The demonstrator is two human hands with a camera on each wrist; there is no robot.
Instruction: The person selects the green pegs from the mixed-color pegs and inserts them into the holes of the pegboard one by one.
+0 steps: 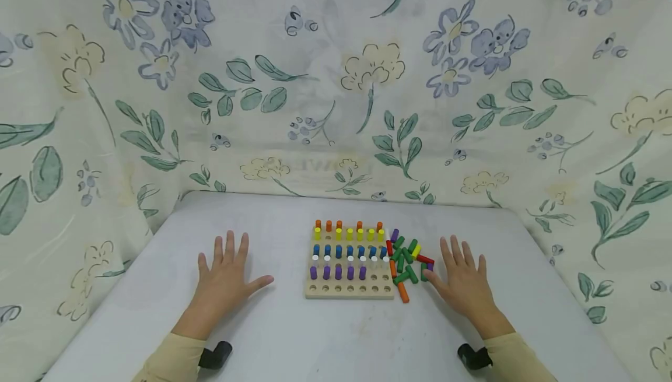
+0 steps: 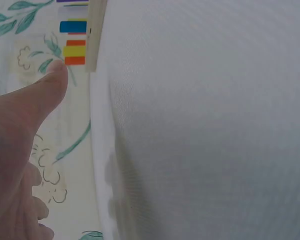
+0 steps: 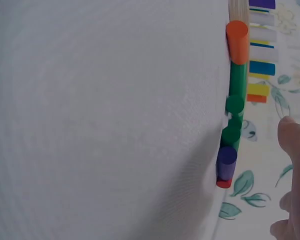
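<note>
A wooden pegboard lies mid-table with rows of coloured pegs standing in it: orange at the back, then yellow, blue, white and purple. Its front row of holes holds no pegs. To the left of the board is my left hand, palm down with fingers spread, holding nothing. My right hand is likewise spread, beside a loose pile of mostly green pegs; its thumb tip appears close to them, though contact cannot be told. The right wrist view shows a loose orange peg near the board.
The white table reaches a floral cloth backdrop behind and at both sides. Loose red, yellow, orange and purple pegs are mixed into the pile against the board's right edge. A black wrist device sits at each cuff.
</note>
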